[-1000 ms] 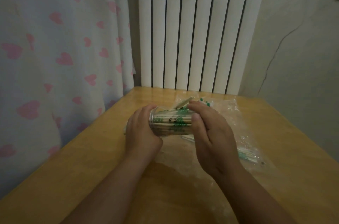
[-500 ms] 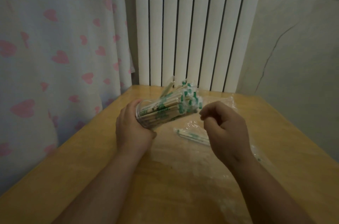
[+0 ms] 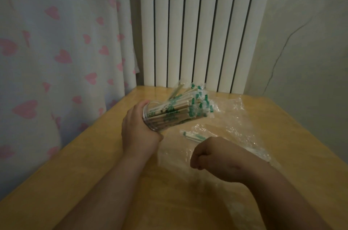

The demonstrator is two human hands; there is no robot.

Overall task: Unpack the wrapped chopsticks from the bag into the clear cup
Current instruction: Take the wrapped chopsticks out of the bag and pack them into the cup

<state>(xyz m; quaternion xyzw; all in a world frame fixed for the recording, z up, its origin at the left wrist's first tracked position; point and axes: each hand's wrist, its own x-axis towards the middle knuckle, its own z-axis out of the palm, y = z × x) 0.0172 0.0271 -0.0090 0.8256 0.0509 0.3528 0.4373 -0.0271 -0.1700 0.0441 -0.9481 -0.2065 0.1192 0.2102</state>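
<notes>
A white curtain printed with pink hearts (image 3: pixel 56 41) hangs at far left beside a wooden table (image 3: pixel 75 173), seen from a head-worn camera in dim light. Over the table's left half, the person's left hand (image 3: pixel 137 131) grips the base of the clear cup (image 3: pixel 160 118), fingers and thumb wrapped round its lower wall, and holds it off the surface, tipped far over so that its mouth points up and to the right. The cup is packed with wrapped chopsticks (image 3: pixel 180 109), whose green-printed sleeves fan out past the rim toward the white ribbed radiator (image 3: pixel 203 22) standing behind the table's far edge. Just right of the cup and lower, one loose wrapped pair (image 3: pixel 194 137) lies flat on the table, resting on the plastic. The right hand (image 3: pixel 212 156) sits at the near end of that pair, back of the hand to the camera, fingers curled under in a loose fist; whether they have caught hold of anything cannot be told from this angle. The clear plastic bag (image 3: pixel 235 116) lies crumpled and spread across the table's right half, beneath and beyond the right hand and forearm. At far right, a pale wall (image 3: pixel 310 50) bears a thin dark crack.
</notes>
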